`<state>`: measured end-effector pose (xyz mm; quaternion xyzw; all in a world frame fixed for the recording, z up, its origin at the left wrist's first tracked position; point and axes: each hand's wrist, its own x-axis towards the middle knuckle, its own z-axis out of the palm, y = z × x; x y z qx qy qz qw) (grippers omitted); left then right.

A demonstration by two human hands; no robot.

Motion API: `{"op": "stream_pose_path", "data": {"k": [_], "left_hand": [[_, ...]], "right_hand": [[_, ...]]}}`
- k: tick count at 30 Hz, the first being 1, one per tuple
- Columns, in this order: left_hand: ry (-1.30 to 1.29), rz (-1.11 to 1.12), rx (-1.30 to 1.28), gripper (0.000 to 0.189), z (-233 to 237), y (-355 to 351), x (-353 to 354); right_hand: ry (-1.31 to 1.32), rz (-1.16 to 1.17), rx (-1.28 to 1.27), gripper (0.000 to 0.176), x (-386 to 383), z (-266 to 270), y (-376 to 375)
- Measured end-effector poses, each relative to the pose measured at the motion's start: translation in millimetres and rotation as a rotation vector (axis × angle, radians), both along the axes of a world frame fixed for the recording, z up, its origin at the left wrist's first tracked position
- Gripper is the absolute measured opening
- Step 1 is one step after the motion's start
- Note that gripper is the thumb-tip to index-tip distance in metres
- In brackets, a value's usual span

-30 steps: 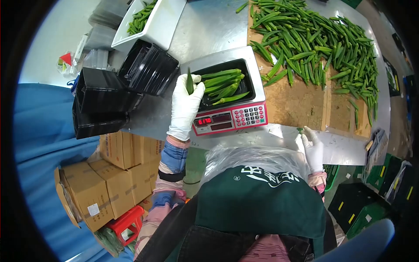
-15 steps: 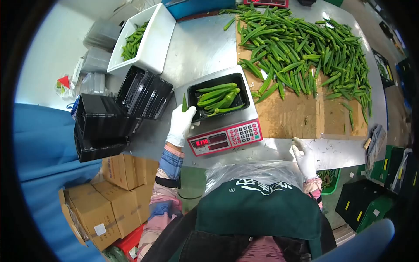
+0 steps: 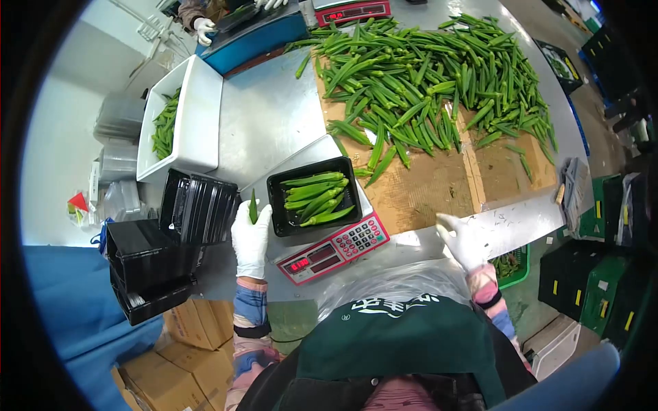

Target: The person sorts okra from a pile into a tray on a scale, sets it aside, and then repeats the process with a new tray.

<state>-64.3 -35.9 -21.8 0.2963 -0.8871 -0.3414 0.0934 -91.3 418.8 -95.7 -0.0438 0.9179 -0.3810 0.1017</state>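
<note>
A steel worktop (image 3: 274, 116) fills the view. A sheet of cardboard (image 3: 439, 185) covers its right half, and a broad heap of okra (image 3: 425, 75) lies spread over the far part of it. At the left edge stands a long white tub (image 3: 195, 116) with more okra inside. Just in front of it, stacks of empty black trays (image 3: 199, 205) lie on their sides.

Near the front edge sits a scale (image 3: 329, 246) with a red keypad panel. It carries one black tray (image 3: 277, 205) holding a small bunch of pods (image 3: 315, 198).

Both hands wear white gloves. The left hand (image 3: 250, 236) is beside the tray's left wall, and its fingers are closed around a single okra pod (image 3: 253, 205), which stands upright just outside the tray. The right hand (image 3: 462, 240) is well apart from it, at the worktop's near edge below the cardboard. Its fingers are spread and hold nothing. It is blurred, so it may be touching the surface or hovering just above it.

At the far end, another person's gloved hand (image 3: 203, 29) works at a blue crate.
</note>
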Motion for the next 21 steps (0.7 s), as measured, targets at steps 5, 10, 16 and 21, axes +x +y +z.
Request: {"op": "stream_pose_path", "data": {"k": [5,10,16,21], "left_hand": [[0.056,-0.128,0.120,0.031,-19.3,8.4,-5.1],[0.114,-0.082,0.308,0.028,-46.4,4.5,6.0],[-0.118,0.086,0.447,0.023,-25.2,18.2,14.2],[-0.084,0.118,0.501,0.021,-26.5,24.7,12.2]], "right_hand": [[0.191,0.011,-0.053,0.022,-108.8,-40.9,-37.8],[0.409,-0.075,0.129,0.031,-182.7,-80.9,-72.3],[0.093,-0.137,0.018,0.023,-198.0,-89.1,-79.9],[-0.383,-0.189,-0.699,0.017,-177.0,-49.9,-81.5]]}}
